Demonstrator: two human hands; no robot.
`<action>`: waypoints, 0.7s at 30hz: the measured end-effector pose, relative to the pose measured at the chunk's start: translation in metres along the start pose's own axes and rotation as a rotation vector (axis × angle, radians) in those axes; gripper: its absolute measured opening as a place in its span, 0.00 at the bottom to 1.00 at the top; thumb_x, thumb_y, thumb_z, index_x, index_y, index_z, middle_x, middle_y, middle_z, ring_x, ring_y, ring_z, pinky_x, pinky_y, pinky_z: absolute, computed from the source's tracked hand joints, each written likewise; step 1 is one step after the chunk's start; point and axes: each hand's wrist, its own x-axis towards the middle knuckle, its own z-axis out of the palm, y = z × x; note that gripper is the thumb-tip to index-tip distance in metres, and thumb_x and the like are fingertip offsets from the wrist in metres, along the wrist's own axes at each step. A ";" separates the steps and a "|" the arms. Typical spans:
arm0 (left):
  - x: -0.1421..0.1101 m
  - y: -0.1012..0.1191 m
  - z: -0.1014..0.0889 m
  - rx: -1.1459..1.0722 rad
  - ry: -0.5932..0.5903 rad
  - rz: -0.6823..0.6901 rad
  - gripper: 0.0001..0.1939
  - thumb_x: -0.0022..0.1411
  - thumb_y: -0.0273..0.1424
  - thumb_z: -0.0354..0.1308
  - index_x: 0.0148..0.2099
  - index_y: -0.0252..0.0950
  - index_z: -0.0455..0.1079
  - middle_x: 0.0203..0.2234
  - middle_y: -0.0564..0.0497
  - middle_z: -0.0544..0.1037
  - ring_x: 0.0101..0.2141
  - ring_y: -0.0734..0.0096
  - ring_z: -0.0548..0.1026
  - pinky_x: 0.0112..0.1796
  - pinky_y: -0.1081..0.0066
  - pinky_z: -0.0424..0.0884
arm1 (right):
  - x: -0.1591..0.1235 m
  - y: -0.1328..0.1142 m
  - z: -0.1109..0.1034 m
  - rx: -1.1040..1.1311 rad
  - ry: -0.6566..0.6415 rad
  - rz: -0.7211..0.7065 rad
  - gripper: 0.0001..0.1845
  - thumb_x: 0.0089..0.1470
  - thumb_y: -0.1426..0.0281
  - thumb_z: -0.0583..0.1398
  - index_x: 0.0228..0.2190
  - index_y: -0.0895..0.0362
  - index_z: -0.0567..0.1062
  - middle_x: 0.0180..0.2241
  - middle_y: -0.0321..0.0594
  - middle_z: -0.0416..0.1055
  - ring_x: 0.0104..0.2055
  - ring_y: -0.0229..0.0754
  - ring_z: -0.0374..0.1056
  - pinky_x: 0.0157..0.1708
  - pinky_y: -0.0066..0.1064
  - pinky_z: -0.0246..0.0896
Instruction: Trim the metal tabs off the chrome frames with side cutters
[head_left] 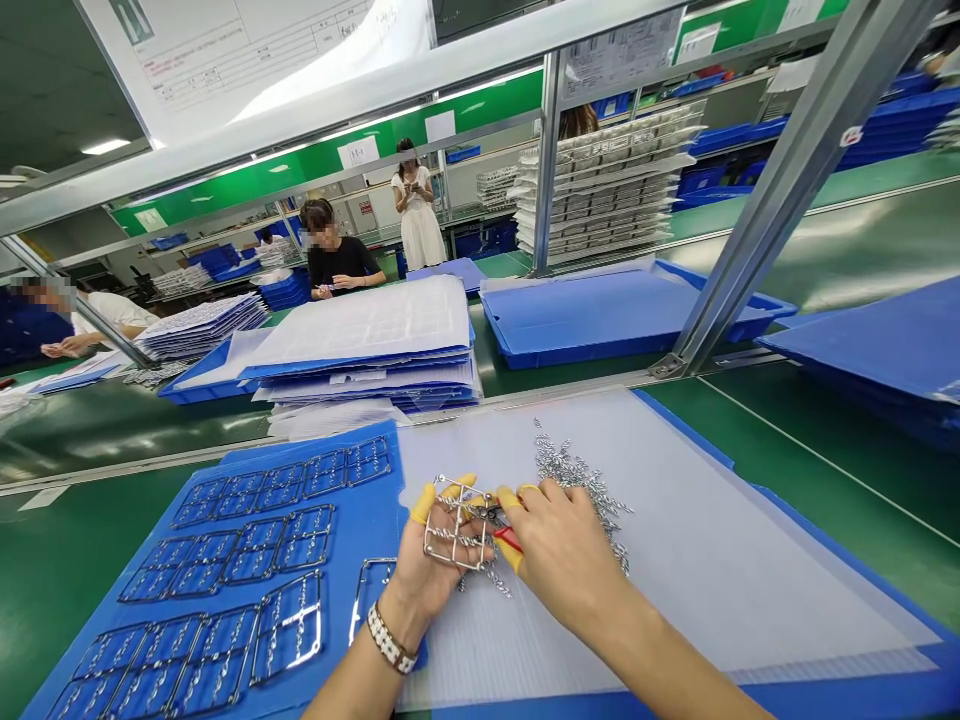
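My left hand (427, 570), with yellow finger cots, holds up a small silvery frame (457, 532), a rectangular sprue with crossbars and little shiny parts. My right hand (559, 545), also with yellow finger cots, grips a pair of red-handled nippers (507, 538). Their jaws meet the frame's upper right side; the fingers hide part of the tool. Behind and under the right hand, a pile of small twisted chrome pieces (574, 470) lies on a translucent white sheet (690, 560). A few pieces lie below the left hand.
Rows of similar frames (289, 625) lie on a blue sheet (337, 560) at left. Beyond the bench's metal rail stand stacked sheets (367, 325) and a blue tray (585, 320). A slanted metal post (780, 190) rises at right. Several people are in the background.
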 end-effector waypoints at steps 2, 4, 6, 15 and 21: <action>0.000 0.000 0.000 -0.020 -0.002 -0.008 0.25 0.63 0.45 0.46 0.54 0.32 0.64 0.40 0.42 0.74 0.34 0.63 0.73 0.36 0.60 0.69 | 0.002 -0.002 0.001 0.004 0.002 -0.007 0.10 0.54 0.68 0.57 0.39 0.56 0.72 0.33 0.43 0.72 0.38 0.47 0.63 0.33 0.38 0.44; 0.000 -0.001 0.000 -0.032 -0.005 -0.008 0.25 0.63 0.44 0.46 0.54 0.32 0.64 0.40 0.43 0.74 0.33 0.64 0.72 0.36 0.61 0.69 | 0.004 -0.004 0.000 0.001 0.000 -0.009 0.09 0.54 0.69 0.56 0.38 0.56 0.72 0.33 0.43 0.72 0.38 0.47 0.63 0.33 0.38 0.44; 0.000 -0.001 0.000 -0.029 -0.007 -0.002 0.24 0.63 0.44 0.46 0.53 0.32 0.65 0.39 0.43 0.74 0.33 0.65 0.72 0.34 0.62 0.69 | 0.005 -0.006 -0.002 -0.015 -0.004 -0.015 0.09 0.53 0.72 0.56 0.38 0.56 0.72 0.32 0.44 0.72 0.38 0.46 0.63 0.33 0.37 0.44; 0.000 0.000 0.001 0.003 0.027 -0.001 0.24 0.64 0.44 0.46 0.53 0.31 0.66 0.39 0.43 0.74 0.32 0.65 0.72 0.32 0.63 0.69 | 0.007 -0.009 -0.007 -0.108 -0.012 -0.067 0.09 0.52 0.78 0.56 0.35 0.57 0.73 0.30 0.43 0.71 0.34 0.45 0.63 0.31 0.36 0.44; 0.000 0.002 0.000 -0.029 0.005 0.011 0.26 0.63 0.45 0.45 0.54 0.32 0.64 0.42 0.41 0.73 0.33 0.64 0.72 0.35 0.61 0.69 | -0.006 -0.006 -0.002 -0.078 0.114 -0.056 0.11 0.53 0.68 0.58 0.40 0.56 0.72 0.30 0.42 0.70 0.36 0.46 0.62 0.34 0.38 0.44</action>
